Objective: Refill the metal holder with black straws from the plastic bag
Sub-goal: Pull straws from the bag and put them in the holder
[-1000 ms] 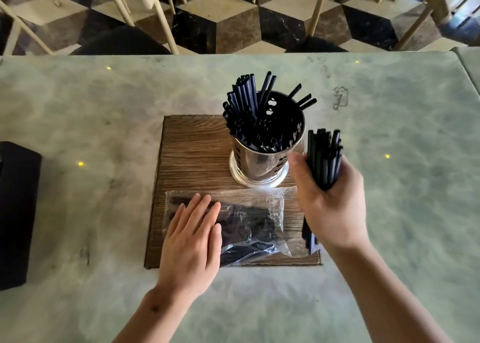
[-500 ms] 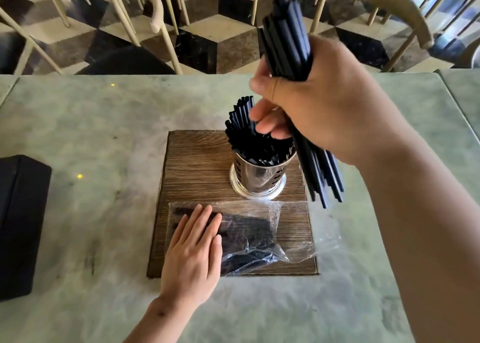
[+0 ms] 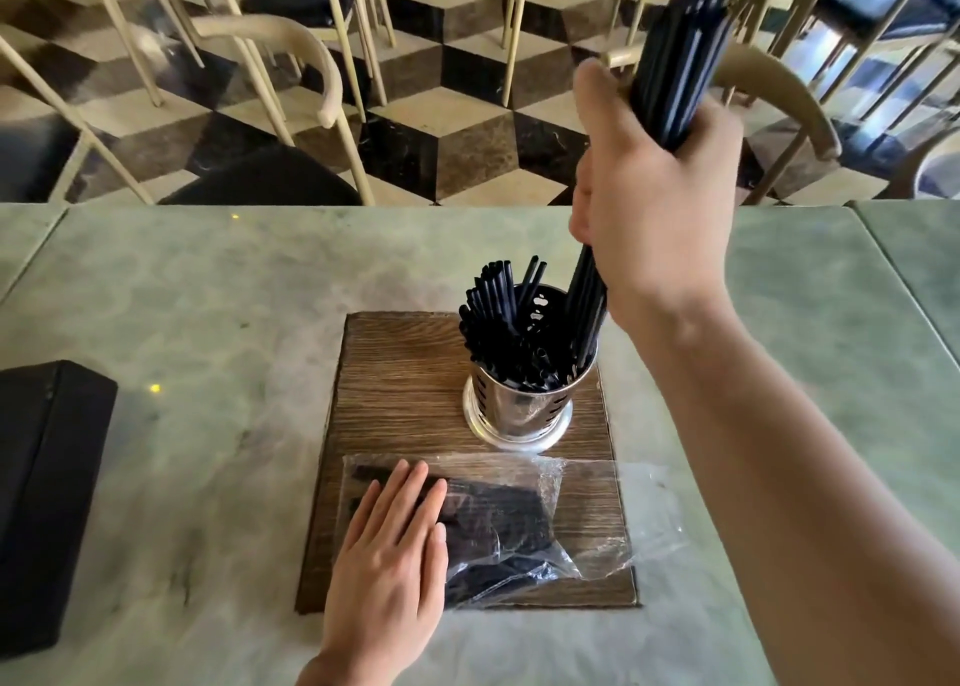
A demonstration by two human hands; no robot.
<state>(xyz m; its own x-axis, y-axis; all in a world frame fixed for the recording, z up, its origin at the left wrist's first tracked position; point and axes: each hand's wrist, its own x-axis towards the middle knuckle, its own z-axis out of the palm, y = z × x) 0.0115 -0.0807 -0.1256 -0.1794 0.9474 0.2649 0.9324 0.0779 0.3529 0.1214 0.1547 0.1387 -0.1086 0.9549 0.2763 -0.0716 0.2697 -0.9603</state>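
A perforated metal holder (image 3: pixel 517 415) stands on a wooden board (image 3: pixel 405 379), holding several black straws that lean left. My right hand (image 3: pixel 649 192) is raised above the holder's right side, shut on a bundle of black straws (image 3: pixel 675 62); the bundle's lower ends dip inside the holder's right rim. A clear plastic bag (image 3: pixel 582 519) with more black straws lies on the board's near part. My left hand (image 3: pixel 389 566) lies flat on the bag's left end, fingers spread, pressing it down.
A black box (image 3: pixel 47 498) sits at the left edge of the marble table (image 3: pixel 208 322). Beyond the table's far edge stand cream-framed chairs (image 3: pixel 291 62) on a checkered floor. A second table (image 3: pixel 919 259) adjoins on the right.
My right hand has carried the straw bundle from beside the holder up and over it, and the bundle's lower ends now sit inside the holder. The left hand stays on the bag.
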